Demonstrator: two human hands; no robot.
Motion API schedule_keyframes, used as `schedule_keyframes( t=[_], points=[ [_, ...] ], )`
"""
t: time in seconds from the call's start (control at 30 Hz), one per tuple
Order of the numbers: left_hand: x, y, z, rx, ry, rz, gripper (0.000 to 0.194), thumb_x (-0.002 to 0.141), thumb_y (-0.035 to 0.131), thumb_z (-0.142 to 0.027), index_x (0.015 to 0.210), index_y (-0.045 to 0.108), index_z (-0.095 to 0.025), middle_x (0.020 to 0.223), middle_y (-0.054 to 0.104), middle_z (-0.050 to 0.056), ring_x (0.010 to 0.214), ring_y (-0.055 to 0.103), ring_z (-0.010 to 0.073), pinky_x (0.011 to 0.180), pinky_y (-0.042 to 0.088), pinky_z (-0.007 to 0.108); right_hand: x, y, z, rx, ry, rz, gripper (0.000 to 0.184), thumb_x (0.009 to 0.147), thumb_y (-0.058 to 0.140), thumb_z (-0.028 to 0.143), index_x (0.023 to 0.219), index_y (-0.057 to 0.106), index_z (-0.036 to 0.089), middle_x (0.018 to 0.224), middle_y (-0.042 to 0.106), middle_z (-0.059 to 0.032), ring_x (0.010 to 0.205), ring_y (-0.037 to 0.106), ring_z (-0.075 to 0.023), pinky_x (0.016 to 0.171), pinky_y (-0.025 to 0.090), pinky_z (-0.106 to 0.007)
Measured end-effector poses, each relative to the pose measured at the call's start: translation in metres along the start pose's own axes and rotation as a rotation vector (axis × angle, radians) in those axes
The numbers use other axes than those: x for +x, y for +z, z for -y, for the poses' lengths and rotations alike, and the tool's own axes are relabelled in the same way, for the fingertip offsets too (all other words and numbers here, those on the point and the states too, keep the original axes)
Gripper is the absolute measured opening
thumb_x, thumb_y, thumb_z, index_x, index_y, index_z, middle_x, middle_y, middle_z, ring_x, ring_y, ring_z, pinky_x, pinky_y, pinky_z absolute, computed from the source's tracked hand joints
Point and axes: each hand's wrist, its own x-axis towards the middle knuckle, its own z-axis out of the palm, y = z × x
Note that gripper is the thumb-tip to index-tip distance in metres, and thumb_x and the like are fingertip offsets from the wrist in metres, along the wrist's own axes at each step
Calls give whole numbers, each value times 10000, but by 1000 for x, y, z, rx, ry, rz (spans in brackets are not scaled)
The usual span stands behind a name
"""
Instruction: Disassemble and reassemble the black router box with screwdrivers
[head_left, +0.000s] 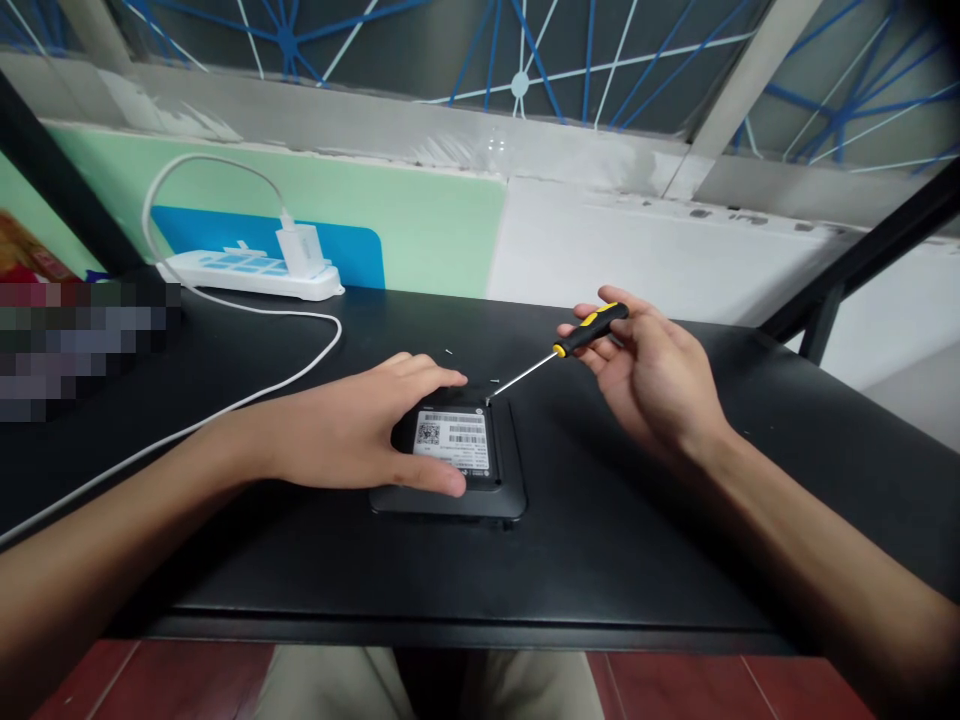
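Observation:
A black square device [450,500] lies on the dark table, with a white label [454,440] carrying a QR code and barcodes face up. My left hand [375,420] rests over its left side, thumb and fingers spread apart around the label. In my right hand [652,370] is a screwdriver [592,330] with a black and yellow handle, held between thumb and fingers. Its metal shaft slants down to the left, and the tip meets the device's upper right corner near the label. A small screw [494,381] lies just behind the device, and another screw [448,351] sits farther back.
A white power strip [247,275] with a plugged-in charger [300,250] stands at the back left. From it a white cable [315,360] runs across the table's left side. Black frame bars [862,255] rise at both sides, and a wall closes off the back.

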Motion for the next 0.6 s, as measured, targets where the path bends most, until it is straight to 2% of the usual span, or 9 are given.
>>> schedule_keyframes(
  t=[0.13, 0.37, 0.6],
  points=[
    [1, 1, 0, 11, -5, 2, 892, 852, 678, -723, 1557, 392, -259, 1482, 537, 86, 1361, 509, 318, 1110, 437, 397, 2, -2, -1, -12, -7, 15, 275, 835, 605, 202, 1109, 610, 230, 1039, 709, -48, 892, 753, -172, 1005, 619, -405],
    [2, 2, 2, 14, -3, 17, 880, 862, 674, -716, 1553, 391, -250, 1506, 503, 91, 1388, 476, 304, 1149, 397, 385, 0, 2, 3, 10, -12, -39, 237, 819, 588, 180, 1038, 636, 256, 953, 719, -5, 836, 754, -159, 991, 620, -414],
    [1, 1, 1, 9, 0, 18, 886, 857, 676, -725, 1547, 400, -242, 1492, 513, 84, 1376, 485, 297, 1137, 410, 381, 1, 0, 4, -28, -42, -3, 231, 834, 610, 210, 1060, 637, 251, 976, 706, -18, 837, 754, -163, 987, 614, -415]
  ],
)
